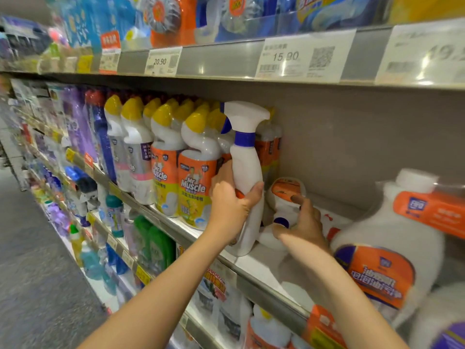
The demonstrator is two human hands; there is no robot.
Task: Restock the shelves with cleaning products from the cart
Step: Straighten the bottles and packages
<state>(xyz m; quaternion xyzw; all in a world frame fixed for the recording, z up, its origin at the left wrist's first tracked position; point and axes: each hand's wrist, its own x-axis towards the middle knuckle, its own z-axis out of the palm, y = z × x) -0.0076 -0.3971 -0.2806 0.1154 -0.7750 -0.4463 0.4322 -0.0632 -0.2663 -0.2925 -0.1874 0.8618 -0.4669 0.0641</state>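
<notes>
A white spray bottle (247,172) with a blue collar and white trigger head stands upright on the middle shelf (254,268). My left hand (230,197) grips its body from the left. Just to its right, a second white bottle (284,197) with an orange label lies on its side on the same shelf. My right hand (303,222) holds the lying bottle with curled fingers, index finger stretched over it. The cart is out of view.
Yellow-capped Mr Muscle bottles (193,172) crowd the shelf left of the spray bottle. Large white jugs with orange labels (387,248) stand at the right. A shelf (226,61) with price tags hangs overhead. Lower shelves hold green and blue bottles. The aisle floor (30,273) lies at left.
</notes>
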